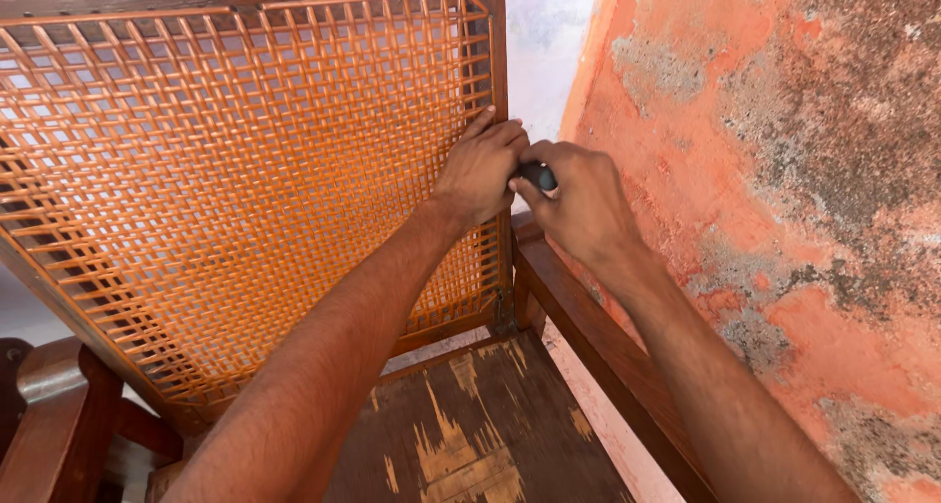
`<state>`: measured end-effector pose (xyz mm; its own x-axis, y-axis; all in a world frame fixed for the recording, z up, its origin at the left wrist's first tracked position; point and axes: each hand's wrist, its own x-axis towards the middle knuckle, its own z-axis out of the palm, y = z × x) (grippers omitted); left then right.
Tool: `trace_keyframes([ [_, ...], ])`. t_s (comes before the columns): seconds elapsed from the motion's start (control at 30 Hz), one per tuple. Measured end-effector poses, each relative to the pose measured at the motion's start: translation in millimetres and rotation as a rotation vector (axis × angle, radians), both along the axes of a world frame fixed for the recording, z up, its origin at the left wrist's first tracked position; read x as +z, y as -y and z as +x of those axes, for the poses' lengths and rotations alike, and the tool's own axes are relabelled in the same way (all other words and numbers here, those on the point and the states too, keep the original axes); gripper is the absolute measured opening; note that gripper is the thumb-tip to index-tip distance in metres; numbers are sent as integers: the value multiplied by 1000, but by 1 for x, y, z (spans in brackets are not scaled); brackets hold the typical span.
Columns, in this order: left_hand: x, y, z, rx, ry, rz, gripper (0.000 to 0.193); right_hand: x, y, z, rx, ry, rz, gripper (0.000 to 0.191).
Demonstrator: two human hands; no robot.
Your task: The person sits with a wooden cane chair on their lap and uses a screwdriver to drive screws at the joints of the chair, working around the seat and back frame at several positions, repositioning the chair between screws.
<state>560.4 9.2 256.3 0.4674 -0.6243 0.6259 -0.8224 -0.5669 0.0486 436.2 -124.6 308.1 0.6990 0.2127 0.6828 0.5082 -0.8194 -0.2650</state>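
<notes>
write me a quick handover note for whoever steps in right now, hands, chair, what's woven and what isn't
Left hand: pressed flat on the orange woven backrest at its right edge, by the wooden frame post.
Right hand: fist closed on a dark tool handle; its tip is hidden between the hands.
Chair: backrest tilted, worn wooden seat below, right armrest beside the peeling orange wall.
Done: lattice covers the whole visible backrest.
Left: cannot tell from here; check the strand ends at the right edge where both hands work.
</notes>
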Motion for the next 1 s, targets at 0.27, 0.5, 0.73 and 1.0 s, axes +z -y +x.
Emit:
trace_keyframes([
  [0.27, -8, -12, -15, -9, -53, -119, 27, 5, -10, -4, 20, -111, 30, 29],
  [0.5, -26, -17, -15, 12, 47, -177, 24, 6, -15, -11, -77, -327, 43, 28],
  [0.73, -33, -19, -29, 10, -89, -155, 21, -2, -11, -19, 14, -184, 1, 28],
  [1.0, -34, -40, -54, 8, -152, -34, 28, -11, -25, -46, 27, -227, 11, 28],
])
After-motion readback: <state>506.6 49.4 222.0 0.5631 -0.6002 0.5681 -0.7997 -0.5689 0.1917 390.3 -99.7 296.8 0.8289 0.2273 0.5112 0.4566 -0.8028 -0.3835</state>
